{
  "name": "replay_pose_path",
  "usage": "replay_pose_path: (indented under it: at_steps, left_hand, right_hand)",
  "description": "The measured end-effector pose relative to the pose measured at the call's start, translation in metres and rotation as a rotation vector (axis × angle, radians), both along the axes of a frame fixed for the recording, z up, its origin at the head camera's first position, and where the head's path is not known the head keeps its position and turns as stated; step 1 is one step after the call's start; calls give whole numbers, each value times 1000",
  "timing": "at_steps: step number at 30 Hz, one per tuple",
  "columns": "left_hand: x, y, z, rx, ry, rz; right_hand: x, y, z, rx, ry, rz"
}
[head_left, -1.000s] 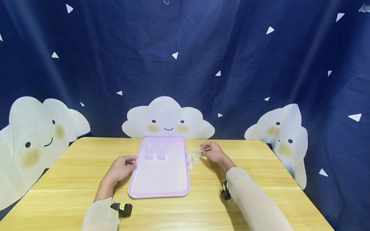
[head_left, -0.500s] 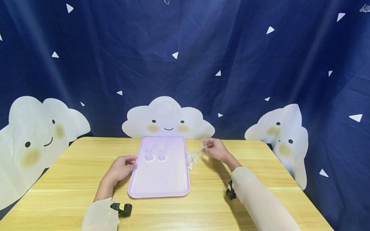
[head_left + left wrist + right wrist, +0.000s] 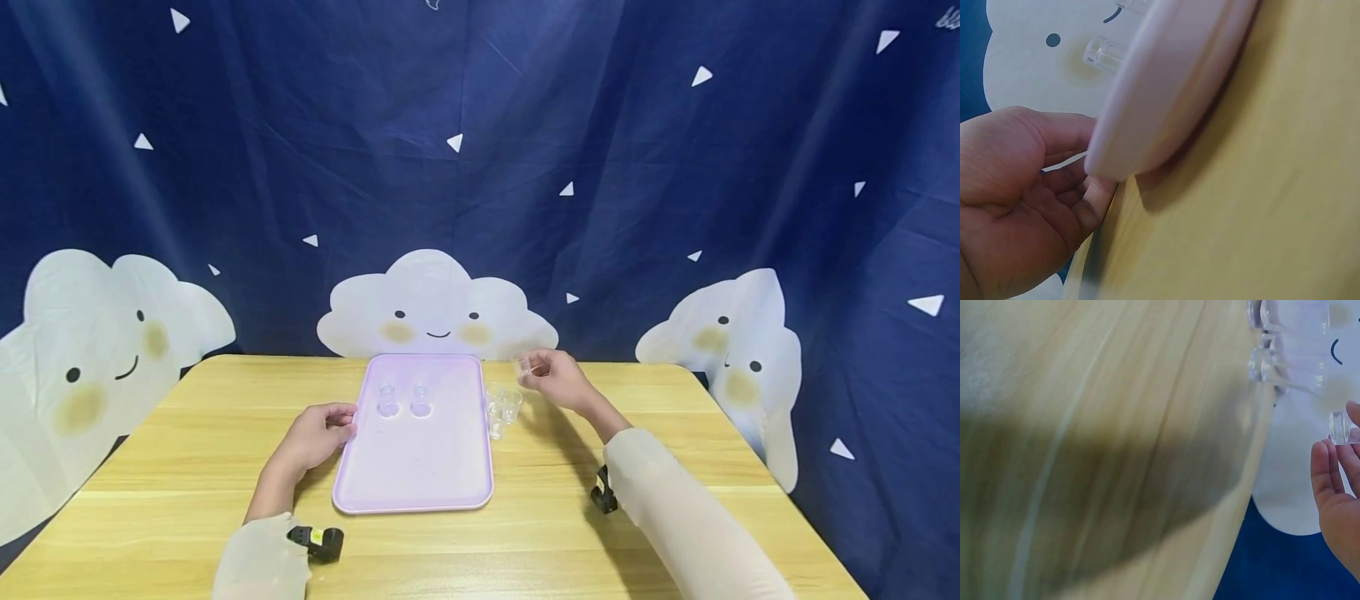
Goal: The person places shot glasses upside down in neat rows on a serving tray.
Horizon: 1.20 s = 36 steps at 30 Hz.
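My left hand [image 3: 322, 437] grips the left edge of a lilac tray [image 3: 412, 467]; in the left wrist view, fingers of this left hand [image 3: 1029, 187] meet the tray's rim [image 3: 1154, 94]. Two small clear shot glasses [image 3: 388, 403] stand side by side on the far half of the tray. My right hand [image 3: 558, 382] pinches another clear shot glass [image 3: 523, 367], raised above the table beyond the tray's right side. In the right wrist view, thumb and fingers close round this shot glass [image 3: 1339, 428], part of which lies past the frame edge.
Several more clear shot glasses [image 3: 501, 408] stand bunched on the wooden table [image 3: 562, 533] along the tray's right edge. Behind the table hangs a dark blue curtain [image 3: 525, 100] with white clouds and triangles.
My right hand has lifted the shot glass up from the bunch, first moving right and away, then slightly left. The left hand and the tray stay put.
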<state>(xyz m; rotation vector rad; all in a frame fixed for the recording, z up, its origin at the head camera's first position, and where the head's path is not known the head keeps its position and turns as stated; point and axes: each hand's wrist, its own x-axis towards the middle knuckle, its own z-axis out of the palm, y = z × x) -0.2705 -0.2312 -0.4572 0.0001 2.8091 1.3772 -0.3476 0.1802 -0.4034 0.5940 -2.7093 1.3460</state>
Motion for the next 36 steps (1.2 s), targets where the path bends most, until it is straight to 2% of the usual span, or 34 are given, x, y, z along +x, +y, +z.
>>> replay_pose_path:
  at_steps: [11,25,31,36]
  left_hand:
    - [1,0,2,2,7,-8]
    - [2,1,3,7,3,-8]
    - [2,1,3,9,-1,-5]
    - [1,0,2,11,5,-9]
  right_hand:
    - [5,-16,14,21,37,63]
    - [8,-36,22,19,30,102]
    - [7,-43,23,14,70,136]
    - [6,-50,22,-24,70,154]
